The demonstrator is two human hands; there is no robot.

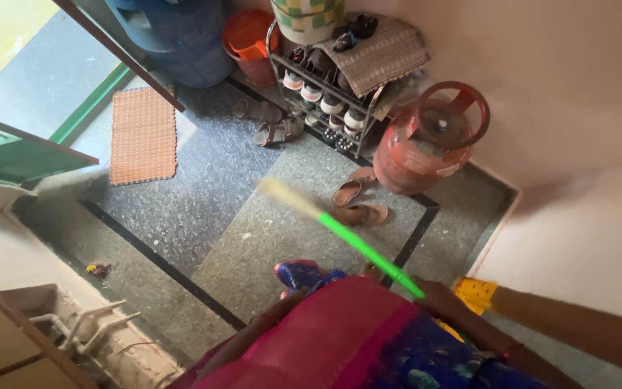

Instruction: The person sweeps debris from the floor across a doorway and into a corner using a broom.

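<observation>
Sweep looked early-stage, judged from how the floor (203,187) lay.

- Far left edge of floor: orange mat (143,135) flat by the open doorway. Small bright scrap (98,270) left lying near the left wall, beside the white pipes (84,324) — not collected.
- Centre: pale dusty film across the dark tiles, no gathered pile visible. Broom (340,234) held slanted over the middle of the floor, pale bristle end blurred up-left, green handle running down-right. Loose sandals (358,203) just beyond the handle, more by the shoe rack (332,79) at the back edge.
- Left hand (271,317) barely showed under the pink cloth; fingers — could not tell.
- Right: red gas cylinder (430,140) in the back right corner. Right hand (433,294) wrapped on the handle's lower end, fingers closed round it.

Most of the floor apparently left to do.
</observation>
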